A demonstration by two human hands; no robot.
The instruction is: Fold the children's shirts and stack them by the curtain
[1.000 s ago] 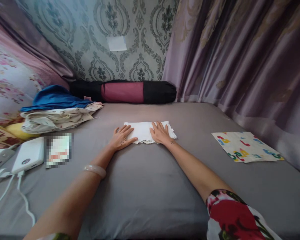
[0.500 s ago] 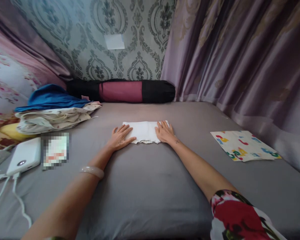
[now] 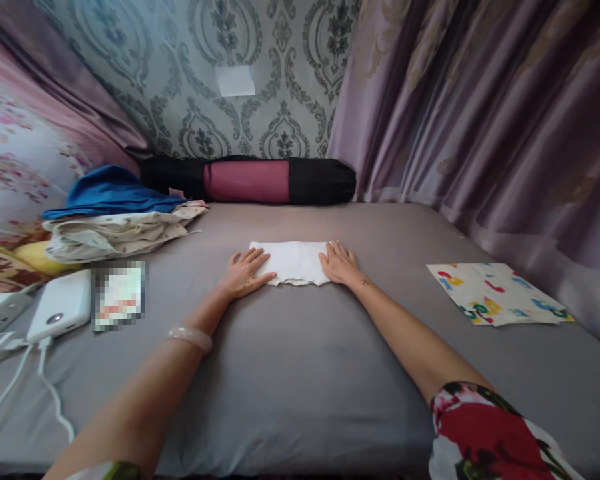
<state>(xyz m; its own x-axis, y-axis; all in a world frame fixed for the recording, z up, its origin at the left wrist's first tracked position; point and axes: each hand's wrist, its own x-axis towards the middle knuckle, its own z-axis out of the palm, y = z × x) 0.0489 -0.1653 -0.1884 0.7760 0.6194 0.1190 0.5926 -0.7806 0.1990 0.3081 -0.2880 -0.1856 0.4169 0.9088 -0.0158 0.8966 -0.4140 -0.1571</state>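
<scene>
A folded white cloth (image 3: 298, 261) lies flat on the grey bed sheet (image 3: 300, 360), its near edge uneven and slightly raised. My left hand (image 3: 247, 272) rests palm down over the cloth's left edge, fingers spread and thumb along the near corner. Over the right edge lies my right hand (image 3: 341, 263), also flat with its fingers apart. What kind of cloth or garment it is cannot be made out. A pale bangle (image 3: 190, 339) circles my left forearm.
To the right lies a folded cloth with colourful prints (image 3: 497, 293). On the left are a white power bank (image 3: 60, 303) with cables, a power strip (image 3: 3, 312), a blurred card (image 3: 120, 295) and a clothes pile (image 3: 115, 230). A black and maroon roll bag (image 3: 247, 180) lies along the wall.
The whole view has shifted slightly, so things appear a little further right. My right hand has slid a little outward along the cloth's right edge; the left hand stays on its side.
</scene>
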